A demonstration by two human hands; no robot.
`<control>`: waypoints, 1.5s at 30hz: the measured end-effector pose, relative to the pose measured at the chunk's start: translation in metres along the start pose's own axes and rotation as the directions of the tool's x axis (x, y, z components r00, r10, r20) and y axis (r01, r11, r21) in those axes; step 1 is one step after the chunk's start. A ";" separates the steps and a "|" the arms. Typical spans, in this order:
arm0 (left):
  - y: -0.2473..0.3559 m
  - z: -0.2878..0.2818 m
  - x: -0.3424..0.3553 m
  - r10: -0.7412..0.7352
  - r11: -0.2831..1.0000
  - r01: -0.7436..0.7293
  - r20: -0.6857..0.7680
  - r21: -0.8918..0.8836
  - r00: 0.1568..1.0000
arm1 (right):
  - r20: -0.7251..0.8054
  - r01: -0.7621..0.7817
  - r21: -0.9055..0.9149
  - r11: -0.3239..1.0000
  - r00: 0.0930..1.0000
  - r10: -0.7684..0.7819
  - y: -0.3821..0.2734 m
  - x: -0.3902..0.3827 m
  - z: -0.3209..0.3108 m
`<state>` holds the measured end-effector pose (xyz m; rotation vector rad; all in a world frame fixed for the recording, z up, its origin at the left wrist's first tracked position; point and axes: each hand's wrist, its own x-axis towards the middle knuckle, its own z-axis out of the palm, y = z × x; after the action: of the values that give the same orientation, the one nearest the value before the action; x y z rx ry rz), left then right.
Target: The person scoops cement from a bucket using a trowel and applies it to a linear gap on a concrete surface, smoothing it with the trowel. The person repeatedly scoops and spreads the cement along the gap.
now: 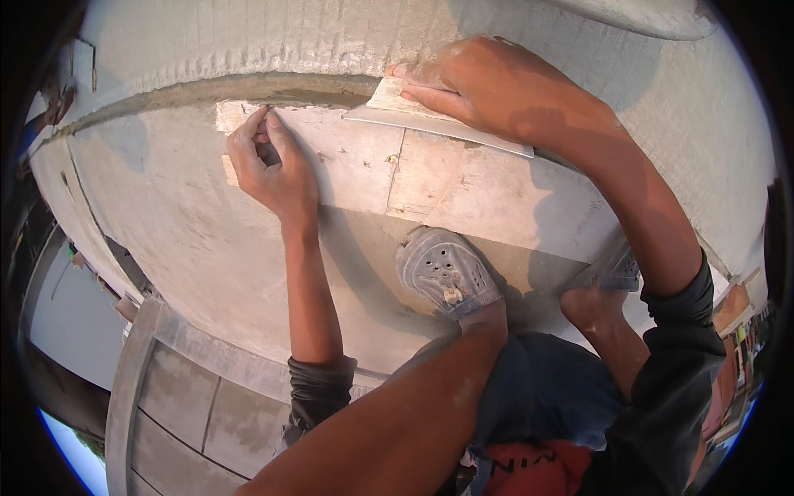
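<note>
My right hand [471, 87] grips a flat trowel [451, 128] with a thin, straight metal blade and a pale, plaster-coated back. The trowel lies along the upper edge of a long wooden board [347, 165], beside a recessed strip [273, 85] at the foot of the rough plaster [322, 37]. Near the board's left end, my left hand [277, 169] is closed, its thumb and fingers curled together over the upper edge. Whatever those fingertips pinch, if anything, is hidden. Pale dust coats both hands.
My shoe [442, 269] with holes rests against the board's lower edge; another shoe [616, 269] is farther right. Smooth grey cement [182, 215] extends left of the board. Large grey tiles [178, 397] lie at lower left. Part of another person's hand [59, 106] shows at far left.
</note>
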<state>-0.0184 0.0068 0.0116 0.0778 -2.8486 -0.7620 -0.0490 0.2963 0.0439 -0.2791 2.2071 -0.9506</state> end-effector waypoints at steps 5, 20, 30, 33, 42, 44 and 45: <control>0.000 0.005 0.000 0.025 1.000 -0.025 0.004 -0.012 1.000 | -0.150 0.144 -0.070 0.987 0.977 -0.154 0.044 -0.050 0.003; -0.007 0.004 -0.001 0.005 1.000 -0.005 -0.004 -0.004 1.000 | -0.407 0.163 -0.021 0.986 0.900 -0.157 0.024 -0.055 0.008; -0.001 0.001 0.000 0.006 1.000 -0.006 0.006 -0.008 1.000 | -0.092 -0.030 0.023 0.999 0.995 0.032 0.013 -0.025 0.005; 0.001 0.003 -0.001 -0.012 1.000 0.012 0.014 -0.009 1.000 | -0.092 0.026 0.017 1.000 0.995 -0.024 0.052 -0.060 0.001; -0.006 -0.002 0.000 0.037 0.999 -0.037 0.003 0.001 0.999 | -0.036 -0.119 0.139 0.983 0.992 0.125 0.061 -0.120 -0.040; -0.006 0.003 -0.001 0.036 0.999 -0.036 0.001 -0.012 0.999 | -0.184 0.036 0.178 0.983 0.983 -0.002 0.047 -0.094 -0.021; -0.005 0.000 -0.002 0.019 1.000 -0.019 0.008 0.000 1.000 | -0.232 0.098 0.176 0.979 0.971 -0.055 0.034 -0.073 -0.013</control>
<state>-0.0169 0.0023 0.0085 0.0472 -2.8527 -0.7603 -0.0021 0.3602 0.0648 -0.1762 2.3031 -1.2786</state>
